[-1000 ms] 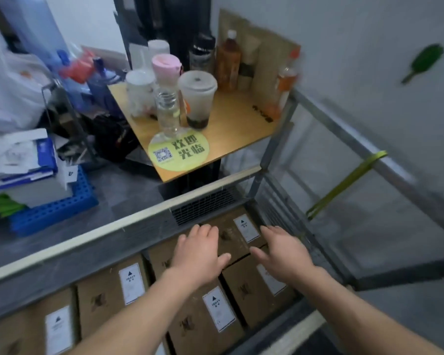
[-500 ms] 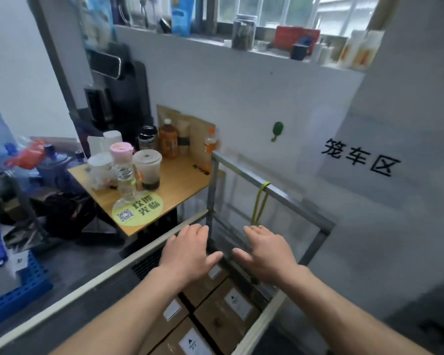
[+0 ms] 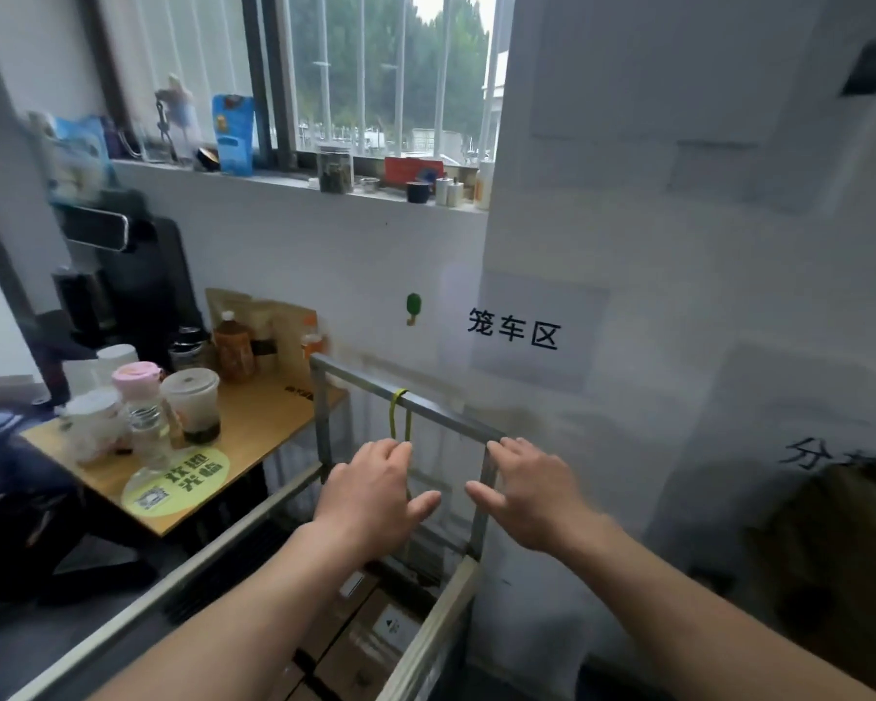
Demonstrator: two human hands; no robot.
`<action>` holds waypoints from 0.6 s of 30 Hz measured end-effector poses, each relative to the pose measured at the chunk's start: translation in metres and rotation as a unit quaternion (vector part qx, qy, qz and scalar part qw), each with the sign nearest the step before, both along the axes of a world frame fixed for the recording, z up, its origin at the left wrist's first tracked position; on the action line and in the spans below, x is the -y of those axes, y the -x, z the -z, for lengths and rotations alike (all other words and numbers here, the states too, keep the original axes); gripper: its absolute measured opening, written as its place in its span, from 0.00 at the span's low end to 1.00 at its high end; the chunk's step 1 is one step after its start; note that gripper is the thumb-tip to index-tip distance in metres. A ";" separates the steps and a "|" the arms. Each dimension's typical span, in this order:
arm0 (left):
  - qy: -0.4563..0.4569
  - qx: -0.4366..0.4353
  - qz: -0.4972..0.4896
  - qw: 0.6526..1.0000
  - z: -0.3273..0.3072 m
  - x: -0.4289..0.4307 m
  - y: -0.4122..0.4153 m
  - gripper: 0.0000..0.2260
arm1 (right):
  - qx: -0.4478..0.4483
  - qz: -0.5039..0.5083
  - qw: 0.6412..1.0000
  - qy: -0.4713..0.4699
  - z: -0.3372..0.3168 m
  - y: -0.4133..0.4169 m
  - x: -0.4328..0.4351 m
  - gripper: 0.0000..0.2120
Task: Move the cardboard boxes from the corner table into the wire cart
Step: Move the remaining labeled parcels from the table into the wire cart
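The wire cart [image 3: 428,404] stands against the white wall, its metal top rail running across the middle of the view. Cardboard boxes [image 3: 375,634] with white labels lie inside it at the bottom, partly hidden by my arms. My left hand [image 3: 370,495] and my right hand [image 3: 527,493] hover side by side above the cart's far end, palms down, fingers straight and spread, holding nothing. A yellow-green strap [image 3: 399,414] hangs from the rail just beyond my left hand.
A small wooden table [image 3: 269,422] left of the cart carries cups, bottles and a round yellow sticker [image 3: 178,480]. A window sill [image 3: 294,182] above holds jars and packets. More brown cardboard [image 3: 840,559] shows blurred at the right edge.
The view has swung upward from the cart's inside to the wall and window. Both hands have risen off the boxes and now hover above the cart's rail, still empty.
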State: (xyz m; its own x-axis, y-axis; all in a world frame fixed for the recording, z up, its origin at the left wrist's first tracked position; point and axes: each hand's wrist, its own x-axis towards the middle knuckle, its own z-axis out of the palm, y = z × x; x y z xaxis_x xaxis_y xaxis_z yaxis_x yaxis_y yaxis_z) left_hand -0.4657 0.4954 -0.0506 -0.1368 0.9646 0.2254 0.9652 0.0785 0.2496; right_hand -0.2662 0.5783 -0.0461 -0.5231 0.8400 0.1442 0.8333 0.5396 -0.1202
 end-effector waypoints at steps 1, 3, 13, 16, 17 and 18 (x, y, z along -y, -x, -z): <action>-0.003 0.001 0.009 1.000 -0.004 -0.001 -0.009 0.35 | -0.003 0.010 1.000 -0.004 -0.005 -0.011 0.003 0.32; -0.008 0.005 0.030 0.999 -0.011 -0.005 -0.025 0.35 | -0.011 0.032 0.999 -0.007 -0.016 -0.031 0.011 0.33; -0.020 -0.009 0.170 0.985 -0.027 -0.014 -0.108 0.35 | 0.024 0.206 0.977 -0.040 -0.041 -0.131 0.074 0.28; -0.005 -0.008 0.212 0.977 -0.026 -0.006 -0.133 0.35 | 0.009 0.245 0.969 -0.038 -0.039 -0.156 0.105 0.27; 0.001 -0.007 0.229 0.973 -0.025 -0.002 -0.143 0.35 | 0.007 0.261 0.964 -0.040 -0.037 -0.165 0.115 0.27; 0.004 -0.005 0.247 0.969 -0.024 0.002 -0.153 0.34 | 0.007 0.279 0.959 -0.041 -0.035 -0.175 0.126 0.27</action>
